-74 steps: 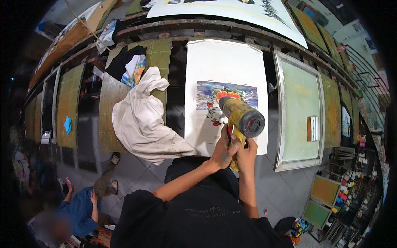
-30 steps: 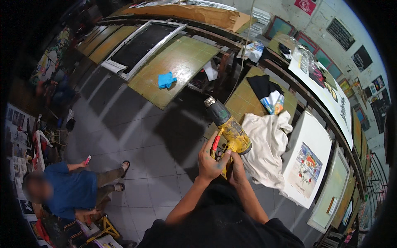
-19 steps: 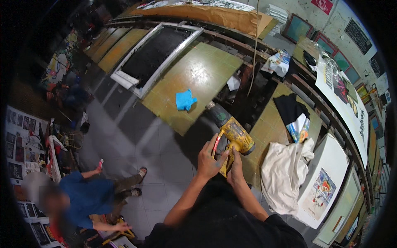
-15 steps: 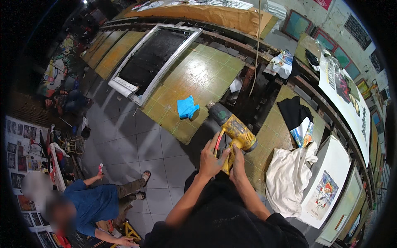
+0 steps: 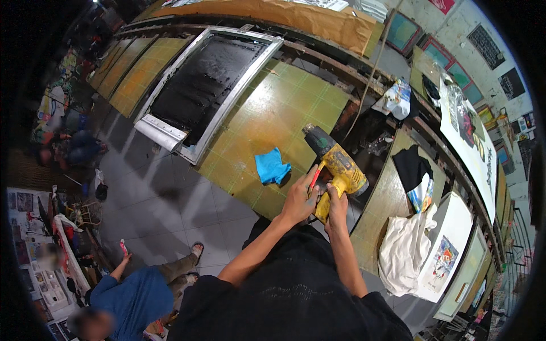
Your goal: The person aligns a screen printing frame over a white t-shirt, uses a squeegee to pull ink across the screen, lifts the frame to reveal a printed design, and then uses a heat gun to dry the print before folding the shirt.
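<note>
A worn yellow and black heat gun (image 5: 343, 166) is held in front of my chest, its dark nozzle aimed up and to the left. My right hand (image 5: 336, 210) wraps the yellow handle from the right. On the other side, my left hand (image 5: 300, 199) closes on the front of the grip, beside a narrow red strip (image 5: 316, 175). Part of the handle is hidden by my fingers. Left of the gun, a crumpled bright blue cloth (image 5: 272, 166) lies on a greenish, grid-lined board (image 5: 244, 153).
A framed printing screen (image 5: 199, 85) smeared with black ink rests on the boards at left. To the right are a cream cloth (image 5: 405, 250), a black garment (image 5: 410, 169) and a white printed sheet (image 5: 446, 250). A person in blue (image 5: 136, 307) is at lower left.
The view has shifted, and the heat gun sits farther from me relative to the blue cloth. Both hands keep hold of it. The person in blue appears lower in the picture.
</note>
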The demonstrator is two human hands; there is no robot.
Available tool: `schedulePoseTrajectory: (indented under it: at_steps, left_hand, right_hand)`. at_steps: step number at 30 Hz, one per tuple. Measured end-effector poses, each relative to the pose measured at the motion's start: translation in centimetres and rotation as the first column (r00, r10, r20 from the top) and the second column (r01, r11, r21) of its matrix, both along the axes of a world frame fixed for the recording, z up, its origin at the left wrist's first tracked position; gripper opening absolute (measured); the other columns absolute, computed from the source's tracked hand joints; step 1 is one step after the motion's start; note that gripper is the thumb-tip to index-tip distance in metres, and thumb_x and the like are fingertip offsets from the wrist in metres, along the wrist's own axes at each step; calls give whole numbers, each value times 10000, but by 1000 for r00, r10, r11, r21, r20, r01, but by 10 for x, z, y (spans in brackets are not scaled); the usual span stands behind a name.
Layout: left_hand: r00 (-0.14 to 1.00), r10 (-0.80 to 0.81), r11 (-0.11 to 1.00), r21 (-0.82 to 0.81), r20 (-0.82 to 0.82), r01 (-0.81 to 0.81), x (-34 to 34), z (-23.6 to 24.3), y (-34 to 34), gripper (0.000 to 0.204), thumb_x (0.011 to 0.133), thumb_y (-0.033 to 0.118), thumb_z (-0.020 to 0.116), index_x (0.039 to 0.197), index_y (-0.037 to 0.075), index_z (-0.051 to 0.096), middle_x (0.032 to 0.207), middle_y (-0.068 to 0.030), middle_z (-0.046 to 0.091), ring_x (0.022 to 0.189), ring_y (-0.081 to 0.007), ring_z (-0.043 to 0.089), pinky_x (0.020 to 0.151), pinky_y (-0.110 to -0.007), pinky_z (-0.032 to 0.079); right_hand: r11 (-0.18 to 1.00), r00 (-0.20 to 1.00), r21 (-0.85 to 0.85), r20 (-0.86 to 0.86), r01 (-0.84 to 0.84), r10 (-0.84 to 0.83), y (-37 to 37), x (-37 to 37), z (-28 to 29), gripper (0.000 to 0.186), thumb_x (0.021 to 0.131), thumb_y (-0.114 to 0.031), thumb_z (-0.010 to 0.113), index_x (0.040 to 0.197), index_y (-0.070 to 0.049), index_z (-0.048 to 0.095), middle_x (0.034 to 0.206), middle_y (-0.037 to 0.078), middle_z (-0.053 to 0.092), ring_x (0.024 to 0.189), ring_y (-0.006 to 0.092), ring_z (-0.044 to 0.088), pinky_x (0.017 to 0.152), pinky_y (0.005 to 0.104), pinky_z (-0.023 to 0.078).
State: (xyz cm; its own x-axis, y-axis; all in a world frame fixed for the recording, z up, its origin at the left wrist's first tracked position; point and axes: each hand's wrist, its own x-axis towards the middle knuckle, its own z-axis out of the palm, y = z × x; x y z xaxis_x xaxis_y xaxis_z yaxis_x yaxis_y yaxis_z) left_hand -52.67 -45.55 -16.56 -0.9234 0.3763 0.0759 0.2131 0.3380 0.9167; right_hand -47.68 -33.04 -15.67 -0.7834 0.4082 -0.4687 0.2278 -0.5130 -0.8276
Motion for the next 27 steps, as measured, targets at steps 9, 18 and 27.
schedulePoseTrajectory:
  at_steps: [9, 18, 27]
  left_hand:
    - [999, -20, 999, 28, -38, 21, -47, -32, -29, 622, 1011, 104, 627, 1597, -7, 449, 1248, -303, 670, 1106, -479, 656, 953, -496, 520]
    - [999, 12, 998, -63, 50, -9, -119, -30, -45, 602, 1001, 47, 621, 1584, 16, 473, 1079, -280, 721, 961, -444, 715, 824, -506, 556]
    - [981, 20, 994, -100, -193, -40, -201, -122, -43, 672, 1019, 71, 616, 1653, 53, 393, 1229, -291, 726, 1113, -456, 707, 926, -500, 541]
  right_hand:
    - [994, 1000, 105, 15, -3, 2, -18, -45, -25, 213, 1039, -197, 694, 1153, -40, 607, 860, 56, 667, 679, 165, 659, 598, 319, 556]
    - [802, 971, 548, 135, -238, 196, -17, -131, -60, 339, 936, -270, 824, 1057, 29, 722, 903, 107, 766, 772, 186, 734, 679, 385, 582]
    - [475, 951, 826, 289, -304, 106, -17, -208, -75, 642, 833, -532, 751, 809, 108, 729, 770, 337, 703, 789, 482, 744, 748, 530, 600]
